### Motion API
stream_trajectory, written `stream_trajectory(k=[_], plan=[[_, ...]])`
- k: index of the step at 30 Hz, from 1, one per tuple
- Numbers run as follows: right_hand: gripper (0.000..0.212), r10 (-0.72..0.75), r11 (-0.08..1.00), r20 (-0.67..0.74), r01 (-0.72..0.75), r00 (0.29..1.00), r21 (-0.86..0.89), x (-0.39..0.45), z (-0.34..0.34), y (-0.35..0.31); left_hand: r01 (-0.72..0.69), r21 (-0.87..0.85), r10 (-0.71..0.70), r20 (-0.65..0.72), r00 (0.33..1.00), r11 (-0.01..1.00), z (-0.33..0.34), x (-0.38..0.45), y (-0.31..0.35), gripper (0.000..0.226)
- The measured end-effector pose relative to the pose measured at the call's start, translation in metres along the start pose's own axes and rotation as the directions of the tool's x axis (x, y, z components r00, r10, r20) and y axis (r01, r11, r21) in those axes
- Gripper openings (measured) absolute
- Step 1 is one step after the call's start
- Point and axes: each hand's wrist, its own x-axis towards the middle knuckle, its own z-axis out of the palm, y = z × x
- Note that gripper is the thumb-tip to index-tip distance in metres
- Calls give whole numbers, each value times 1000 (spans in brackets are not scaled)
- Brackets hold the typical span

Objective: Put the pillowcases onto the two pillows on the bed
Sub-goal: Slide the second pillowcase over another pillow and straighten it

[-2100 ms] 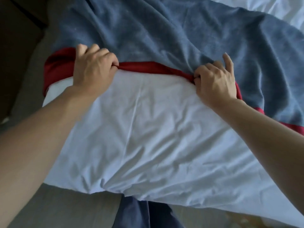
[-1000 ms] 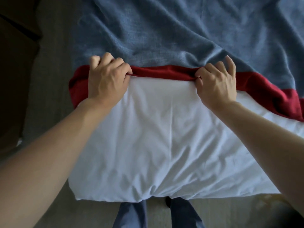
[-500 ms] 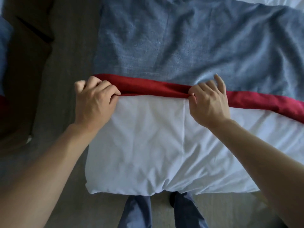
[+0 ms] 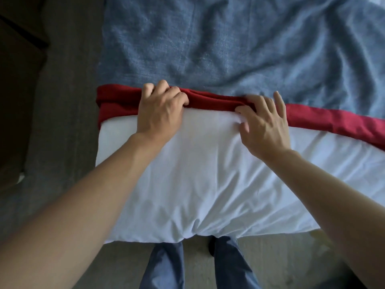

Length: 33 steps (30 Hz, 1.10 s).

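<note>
Left hand: knuckles up, fingers curled over the bunched red hem of the pillowcase, gripping it near the pillow's far left corner; thumb hidden beneath the palm.
Right hand: fingers loosened and fanned out, tips resting on the red hem; thumb pressed to the white cloth just below the hem. No firm pinch visible.
Pillow: white, creased, lying crosswise at the near edge of the bed, near edge hanging slightly over the floor; far long edge tucked under the red hem.
Pillowcase: blue outer cloth spread away across the bed, wrinkled toward the far right corner; red hem forming a band along the pillow's far edge, thickly bunched between the two hands, flatter toward the right edge of the view.
Bed: only a small pale patch showing at the far right corner; the rest covered by pillowcase and pillow.
Floor: dark grey strip left of the bed.
Legs: blue trousers below the pillow's near edge.
Change from half a second earlier: right hand then pinching the hem with curled fingers, now opened out; left hand gripping as before; red band now more heavily bunched between the hands; pillow in about the same spot.
</note>
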Motion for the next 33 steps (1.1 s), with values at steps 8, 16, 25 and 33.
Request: stream_trajectory(k=[8,16,25,33], plan=[[29,5,1000,-58,-5,998,1,3,-1,8,-27,-69,26,-10,1000,997,-17,-21,-6,11],[19,-44,998,-136,49,990,35,-1,1,21,57,-24,-57,2,998,998,-32,-70,-3,14],[11,-173,968,-214,206,961,141,-29,-4,26,73,4,-73,68,995,997,-10,-50,85,16],[12,-61,977,-227,105,972,186,-50,-7,83,83,-4,-83,30,996,997,-15,-51,89,8]])
